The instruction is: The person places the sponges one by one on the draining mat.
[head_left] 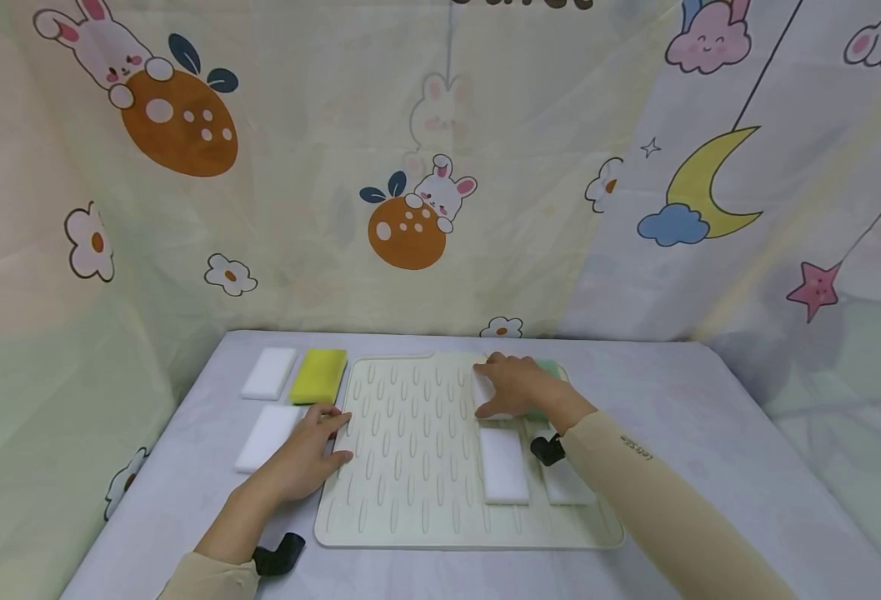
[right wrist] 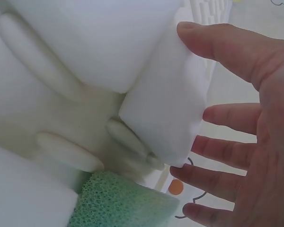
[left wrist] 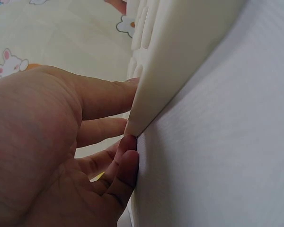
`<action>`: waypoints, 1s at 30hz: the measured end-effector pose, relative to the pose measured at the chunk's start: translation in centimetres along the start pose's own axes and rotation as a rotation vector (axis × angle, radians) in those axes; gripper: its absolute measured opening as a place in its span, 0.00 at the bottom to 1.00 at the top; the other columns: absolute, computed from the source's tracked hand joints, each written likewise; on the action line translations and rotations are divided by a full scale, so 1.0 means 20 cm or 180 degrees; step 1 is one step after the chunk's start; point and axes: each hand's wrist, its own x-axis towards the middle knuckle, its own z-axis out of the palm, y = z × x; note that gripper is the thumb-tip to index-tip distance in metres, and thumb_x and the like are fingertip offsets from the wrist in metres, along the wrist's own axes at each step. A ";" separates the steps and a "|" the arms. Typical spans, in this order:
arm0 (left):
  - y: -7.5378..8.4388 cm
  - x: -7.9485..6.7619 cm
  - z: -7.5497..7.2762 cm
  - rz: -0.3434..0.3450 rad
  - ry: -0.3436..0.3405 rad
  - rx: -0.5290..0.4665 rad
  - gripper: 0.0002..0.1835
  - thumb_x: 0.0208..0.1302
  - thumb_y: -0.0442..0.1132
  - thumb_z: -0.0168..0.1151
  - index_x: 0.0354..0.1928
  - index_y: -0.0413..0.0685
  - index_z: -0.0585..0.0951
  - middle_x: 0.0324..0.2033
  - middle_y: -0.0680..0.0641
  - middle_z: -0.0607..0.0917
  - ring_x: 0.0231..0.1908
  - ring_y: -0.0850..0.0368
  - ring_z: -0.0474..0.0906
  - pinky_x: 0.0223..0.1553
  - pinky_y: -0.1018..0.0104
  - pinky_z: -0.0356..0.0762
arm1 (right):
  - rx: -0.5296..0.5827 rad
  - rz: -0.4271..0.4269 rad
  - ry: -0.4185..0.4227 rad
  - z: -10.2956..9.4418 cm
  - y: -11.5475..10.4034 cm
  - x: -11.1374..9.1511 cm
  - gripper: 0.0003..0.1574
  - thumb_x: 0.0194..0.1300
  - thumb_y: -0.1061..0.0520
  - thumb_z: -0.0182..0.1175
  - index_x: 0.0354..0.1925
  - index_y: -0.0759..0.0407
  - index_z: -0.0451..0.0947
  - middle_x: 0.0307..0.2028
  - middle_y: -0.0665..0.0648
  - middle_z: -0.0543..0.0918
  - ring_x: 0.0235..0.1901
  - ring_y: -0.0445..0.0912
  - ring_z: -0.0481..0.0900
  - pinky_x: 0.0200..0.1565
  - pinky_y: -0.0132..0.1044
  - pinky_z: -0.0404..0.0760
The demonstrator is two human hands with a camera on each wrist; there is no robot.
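A cream ridged mat (head_left: 410, 467) lies on the table. My left hand (head_left: 301, 454) rests at its left edge, thumb and index fingertips over the rim. In the left wrist view the fingertips of my left hand (left wrist: 52, 137) touch the mat's side wall (left wrist: 180, 52). My right hand (head_left: 523, 387) holds a white sponge (right wrist: 165, 99) by its edges at the mat's far right, thumb at one end and fingers along the side. A green sponge (right wrist: 118, 201) sits beside it, partly hidden behind my right hand in the head view. Nearer lie two white sponges, one (head_left: 504, 467) left of the other (head_left: 568, 485).
Left of the mat, a yellow sponge (head_left: 318, 377) lies near two white sponges, one far (head_left: 269, 373) and one nearer (head_left: 263, 437) beside my left hand. A printed curtain (head_left: 297, 208) rises behind the table (head_left: 680, 417).
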 end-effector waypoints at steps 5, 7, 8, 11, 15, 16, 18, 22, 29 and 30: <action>0.00 0.00 0.00 0.0000 0.0003 0.0001 0.35 0.68 0.38 0.69 0.74 0.36 0.70 0.71 0.38 0.64 0.62 0.46 0.76 0.65 0.43 0.74 | -0.0030 -0.0024 -0.0021 0.01 0.00 0.01 0.57 0.63 0.31 0.69 0.79 0.54 0.62 0.75 0.62 0.67 0.70 0.63 0.71 0.71 0.62 0.67; 0.00 0.00 0.00 -0.0003 0.0006 0.0005 0.35 0.68 0.38 0.69 0.74 0.37 0.70 0.71 0.39 0.64 0.63 0.46 0.76 0.65 0.43 0.74 | -0.0073 -0.0034 -0.0021 0.02 0.00 0.02 0.57 0.64 0.31 0.68 0.79 0.54 0.61 0.75 0.63 0.67 0.70 0.63 0.71 0.71 0.63 0.67; 0.00 0.00 0.00 -0.0007 0.0006 0.0005 0.35 0.68 0.38 0.69 0.74 0.37 0.70 0.71 0.39 0.64 0.63 0.46 0.76 0.65 0.44 0.74 | -0.0090 -0.0031 -0.0024 0.02 0.00 0.02 0.57 0.64 0.31 0.68 0.79 0.54 0.61 0.75 0.63 0.66 0.71 0.63 0.70 0.71 0.63 0.66; 0.00 0.00 0.00 -0.0013 -0.0001 0.0015 0.35 0.68 0.38 0.69 0.74 0.37 0.70 0.71 0.39 0.64 0.62 0.46 0.75 0.65 0.44 0.74 | -0.0112 -0.0007 -0.0032 0.04 0.00 0.03 0.57 0.64 0.31 0.68 0.79 0.54 0.60 0.76 0.63 0.65 0.71 0.64 0.70 0.72 0.63 0.66; 0.00 0.00 0.00 -0.0022 -0.0008 0.0000 0.35 0.68 0.38 0.69 0.74 0.37 0.70 0.71 0.39 0.64 0.62 0.46 0.75 0.65 0.44 0.74 | -0.0090 0.0044 -0.0054 0.04 0.00 0.04 0.58 0.64 0.31 0.68 0.80 0.55 0.59 0.78 0.64 0.63 0.73 0.64 0.68 0.73 0.63 0.63; 0.00 0.00 0.00 -0.0024 -0.0007 -0.0008 0.35 0.68 0.38 0.69 0.74 0.38 0.70 0.71 0.39 0.64 0.62 0.47 0.75 0.65 0.44 0.74 | -0.0085 0.0053 -0.0057 0.04 0.00 0.04 0.59 0.64 0.31 0.68 0.80 0.55 0.59 0.78 0.64 0.62 0.74 0.63 0.67 0.73 0.64 0.62; -0.01 0.00 0.00 -0.0027 -0.0005 -0.0009 0.35 0.68 0.38 0.69 0.74 0.38 0.70 0.71 0.39 0.64 0.62 0.47 0.75 0.65 0.44 0.74 | -0.0069 0.0068 -0.0056 0.03 -0.01 0.03 0.59 0.64 0.31 0.68 0.80 0.55 0.58 0.78 0.64 0.62 0.76 0.61 0.64 0.74 0.64 0.60; -0.01 0.00 0.00 -0.0037 -0.0005 -0.0007 0.35 0.68 0.39 0.69 0.74 0.38 0.70 0.71 0.39 0.64 0.62 0.47 0.75 0.65 0.45 0.75 | -0.0018 0.0100 -0.0043 0.02 -0.01 0.02 0.58 0.64 0.32 0.68 0.80 0.54 0.58 0.79 0.64 0.61 0.77 0.61 0.62 0.75 0.65 0.57; 0.00 0.00 0.01 -0.0034 0.0009 -0.0005 0.35 0.68 0.38 0.69 0.74 0.38 0.70 0.71 0.39 0.64 0.62 0.47 0.75 0.64 0.45 0.75 | 0.0126 0.0127 -0.0035 0.02 0.00 -0.01 0.58 0.65 0.31 0.68 0.81 0.52 0.57 0.79 0.63 0.60 0.77 0.64 0.61 0.76 0.66 0.55; 0.00 0.00 0.01 -0.0035 0.0012 -0.0008 0.35 0.68 0.38 0.69 0.74 0.38 0.70 0.71 0.39 0.64 0.62 0.47 0.75 0.64 0.45 0.75 | 0.0132 0.0129 -0.0033 0.02 0.00 -0.01 0.58 0.65 0.31 0.67 0.81 0.52 0.56 0.79 0.63 0.60 0.77 0.64 0.61 0.76 0.67 0.55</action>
